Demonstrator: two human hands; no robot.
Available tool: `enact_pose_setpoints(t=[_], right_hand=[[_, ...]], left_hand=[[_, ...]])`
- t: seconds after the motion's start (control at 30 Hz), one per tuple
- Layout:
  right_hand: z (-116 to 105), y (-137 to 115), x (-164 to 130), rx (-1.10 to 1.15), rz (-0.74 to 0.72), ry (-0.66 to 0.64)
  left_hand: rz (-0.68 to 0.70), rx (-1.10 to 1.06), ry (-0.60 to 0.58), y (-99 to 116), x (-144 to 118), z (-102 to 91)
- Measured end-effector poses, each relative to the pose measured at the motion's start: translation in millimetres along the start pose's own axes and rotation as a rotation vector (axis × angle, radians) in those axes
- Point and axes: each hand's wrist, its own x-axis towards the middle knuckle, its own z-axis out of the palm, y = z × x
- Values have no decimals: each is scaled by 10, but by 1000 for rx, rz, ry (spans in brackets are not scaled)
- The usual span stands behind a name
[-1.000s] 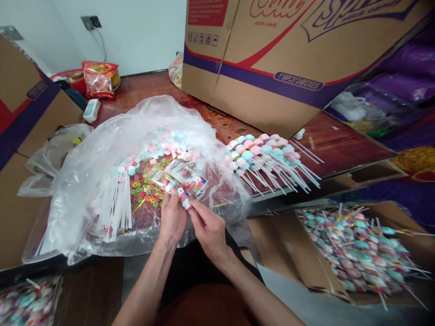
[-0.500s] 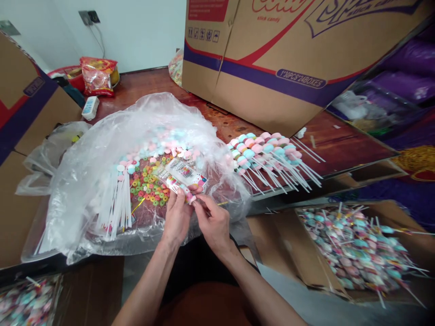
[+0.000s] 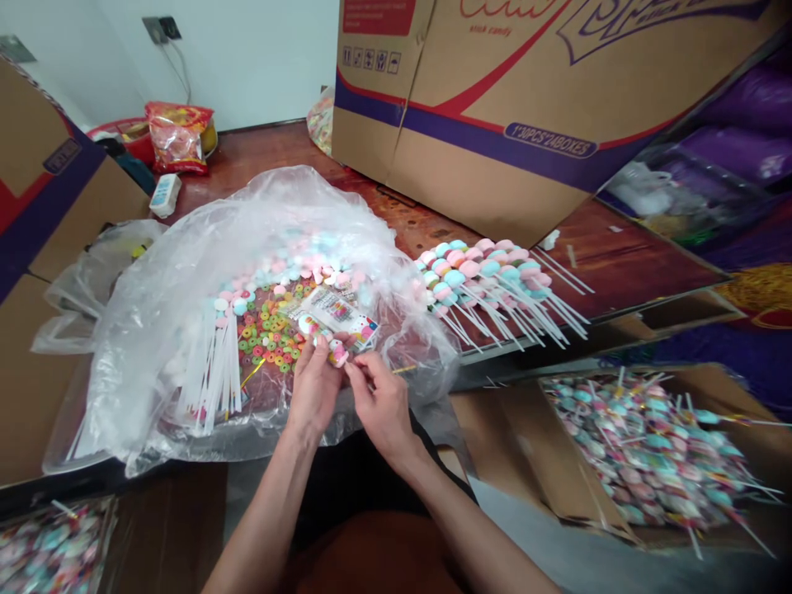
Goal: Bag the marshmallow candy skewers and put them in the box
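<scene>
Close together at the front of the table, my two hands are closed on a small candy stick [image 3: 338, 353] with pink and white parts, seemingly in a clear printed wrapper. My left hand [image 3: 317, 386] grips its left side, with the thumb on top. At its lower right end, the thumb and fingers of my right hand [image 3: 379, 400] pinch. Just beyond the hands lie clear printed bags [image 3: 340, 309]. Left of them are many ring-shaped candies [image 3: 266, 330] in red, yellow and green. White sticks [image 3: 210, 371] lie in a bunch further left.
A clear plastic sheet [image 3: 148, 313] surrounds the loose candies. Threaded candy sticks [image 3: 488, 276] are piled at the right, before a large carton [image 3: 483, 157]. An open box [image 3: 525, 445] of wrapped candies stands low at the right; more wrapped candies [image 3: 49, 544] are at lower left.
Both hands have shifted slightly left and down, still holding the candy stick. The right hand's fingers have moved a little at its end.
</scene>
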Motion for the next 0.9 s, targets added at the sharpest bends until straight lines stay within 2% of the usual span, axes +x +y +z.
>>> enact_pose_setpoints(t=[0.17, 0.4, 0.53, 0.67, 0.77, 0.9], right_hand=[[-45, -17, -15, 124, 54, -54], [95, 4, -18, 253, 173, 15], [102, 14, 26, 451, 289, -5], [76, 13, 93, 723, 495, -36], [64, 2, 135, 845, 617, -65], [0, -24, 133, 859, 600, -135]], left_hand=[[3, -63, -12, -2, -1, -3], [53, 101, 9, -137, -103, 32], [40, 81, -33, -104, -97, 14], [21, 50, -95, -93, -95, -20], [84, 145, -24, -147, -105, -56], [238, 291, 62, -199, -105, -87]])
